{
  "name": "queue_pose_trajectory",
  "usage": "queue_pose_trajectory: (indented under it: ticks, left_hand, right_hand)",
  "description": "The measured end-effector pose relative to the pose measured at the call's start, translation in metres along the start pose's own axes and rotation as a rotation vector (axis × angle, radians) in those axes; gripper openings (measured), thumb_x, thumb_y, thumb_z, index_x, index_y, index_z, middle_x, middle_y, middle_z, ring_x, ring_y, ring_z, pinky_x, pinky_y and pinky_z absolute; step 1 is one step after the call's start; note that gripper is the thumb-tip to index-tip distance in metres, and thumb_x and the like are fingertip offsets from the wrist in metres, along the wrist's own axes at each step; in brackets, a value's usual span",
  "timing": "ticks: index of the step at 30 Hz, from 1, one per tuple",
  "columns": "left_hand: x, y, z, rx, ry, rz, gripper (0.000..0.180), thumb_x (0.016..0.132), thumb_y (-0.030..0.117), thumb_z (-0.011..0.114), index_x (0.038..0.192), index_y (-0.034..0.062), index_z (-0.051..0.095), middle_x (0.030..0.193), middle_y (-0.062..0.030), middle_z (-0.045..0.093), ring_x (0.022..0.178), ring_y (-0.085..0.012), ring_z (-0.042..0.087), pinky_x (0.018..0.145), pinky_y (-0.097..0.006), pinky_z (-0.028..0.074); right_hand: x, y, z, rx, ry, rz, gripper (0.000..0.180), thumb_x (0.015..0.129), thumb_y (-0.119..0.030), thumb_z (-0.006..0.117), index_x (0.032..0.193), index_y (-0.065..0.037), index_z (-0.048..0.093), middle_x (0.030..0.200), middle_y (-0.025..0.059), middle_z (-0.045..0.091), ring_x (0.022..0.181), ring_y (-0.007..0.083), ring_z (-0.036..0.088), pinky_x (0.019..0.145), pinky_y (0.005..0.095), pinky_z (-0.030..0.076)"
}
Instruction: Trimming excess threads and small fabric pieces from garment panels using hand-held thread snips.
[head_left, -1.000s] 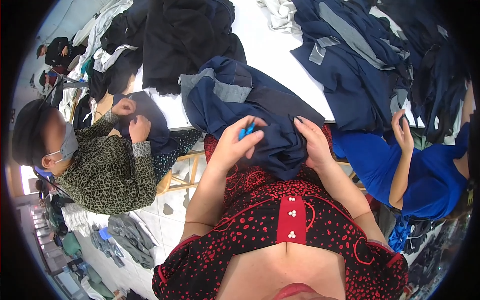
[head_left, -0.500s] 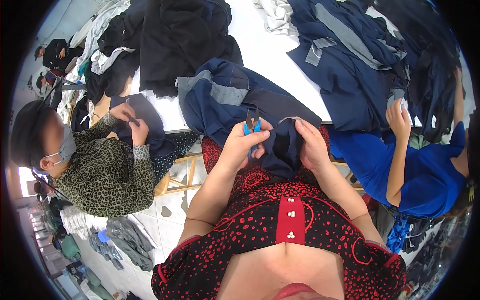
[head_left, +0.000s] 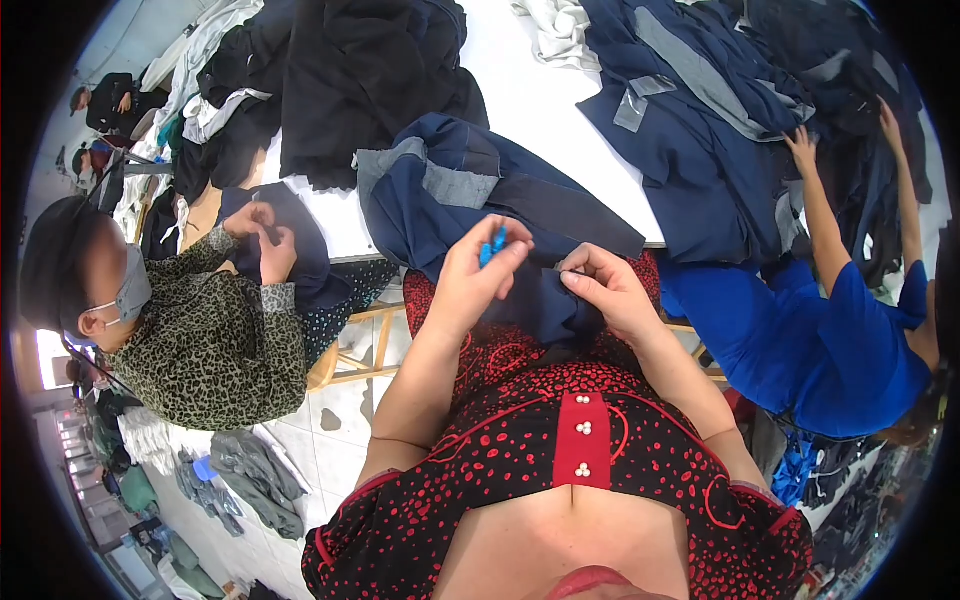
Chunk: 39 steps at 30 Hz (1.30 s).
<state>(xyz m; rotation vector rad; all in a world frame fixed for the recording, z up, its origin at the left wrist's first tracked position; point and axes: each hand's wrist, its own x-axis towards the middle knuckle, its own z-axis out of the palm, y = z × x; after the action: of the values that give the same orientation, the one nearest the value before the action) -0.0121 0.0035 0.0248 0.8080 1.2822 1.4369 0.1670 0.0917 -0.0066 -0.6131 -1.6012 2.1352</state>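
Note:
My left hand [head_left: 472,275] is closed around thread snips [head_left: 492,247]; their blue handles show between the fingers, while the blades are hidden from view. My right hand [head_left: 612,288] pinches the edge of a dark navy cloth piece [head_left: 545,308] between thumb and fingertips. That cloth hangs over my lap below both hands. Just beyond my hands, a navy garment with grey lining [head_left: 455,185] is heaped at the table's near edge and drapes over it.
Black garments [head_left: 375,90] are piled at the back left of the white table [head_left: 535,110], navy ones [head_left: 690,150] at the right. A person in leopard print [head_left: 215,340] handles dark cloth on my left; a person in blue [head_left: 800,340] reaches into garments on my right.
My left hand has turned and lifted off the cloth with the snips, their blades now out of sight. My right hand has shifted its grip. The person in blue now reaches forward with both arms.

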Motion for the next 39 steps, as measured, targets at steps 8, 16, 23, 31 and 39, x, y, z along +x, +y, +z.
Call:
queue_pose_trajectory:
  ticks: [8, 16, 23, 31, 39]
  left_hand:
    - [0.011, -0.017, -0.003, 0.208, 0.033, 0.085, 0.006, 0.084, 0.008, 0.059, 0.082, 0.0047, 0.054, 0.069, 0.0021, 0.051, 0.05, -0.0021, 0.041, 0.044, -0.018, 0.031]
    - [0.005, -0.026, 0.012, 0.405, -0.192, 0.233, 0.011, 0.084, 0.015, 0.06, 0.089, 0.0053, 0.058, 0.071, 0.0035, 0.051, 0.059, -0.003, 0.046, 0.05, -0.019, 0.036]
    - [0.008, -0.009, 0.005, 0.121, -0.067, 0.03, 0.012, 0.086, 0.014, 0.058, 0.091, 0.0033, 0.058, 0.072, -0.0002, 0.054, 0.052, -0.0032, 0.044, 0.046, -0.017, 0.033]
    - [0.015, -0.022, 0.002, -0.043, 0.059, 0.086, 0.006, 0.086, 0.009, 0.056, 0.087, 0.0034, 0.054, 0.068, 0.0028, 0.048, 0.051, -0.0031, 0.042, 0.044, -0.018, 0.03]
    - [0.017, -0.026, 0.014, 0.262, -0.014, 0.185, 0.007, 0.083, 0.009, 0.062, 0.082, 0.0062, 0.055, 0.068, 0.0031, 0.05, 0.059, -0.0029, 0.045, 0.051, -0.018, 0.036]
  right_hand:
    - [0.002, 0.002, 0.001, -0.189, 0.062, -0.184, 0.024, 0.097, -0.019, 0.042, 0.104, 0.0, 0.054, 0.098, 0.0032, 0.055, 0.087, 0.0069, 0.049, 0.081, 0.0208, 0.039]
    - [0.002, -0.006, 0.01, -0.348, 0.172, -0.249, 0.033, 0.096, -0.016, 0.041, 0.125, -0.001, 0.047, 0.108, 0.0053, 0.057, 0.077, 0.0068, 0.051, 0.077, 0.023, 0.042]
    - [0.001, -0.005, 0.005, -0.386, 0.192, -0.214, 0.034, 0.096, -0.017, 0.041, 0.126, -0.001, 0.046, 0.107, 0.0055, 0.058, 0.074, 0.0069, 0.05, 0.073, 0.0225, 0.042]
    - [-0.001, -0.006, 0.008, -0.375, 0.205, -0.21, 0.035, 0.096, -0.017, 0.041, 0.127, -0.001, 0.045, 0.11, 0.0065, 0.057, 0.077, 0.0073, 0.05, 0.075, 0.0226, 0.041]
    - [0.006, 0.0, 0.005, -0.468, 0.264, -0.438, 0.036, 0.094, -0.018, 0.043, 0.126, -0.001, 0.048, 0.079, -0.0028, 0.051, 0.064, 0.0021, 0.037, 0.06, 0.0181, 0.033]
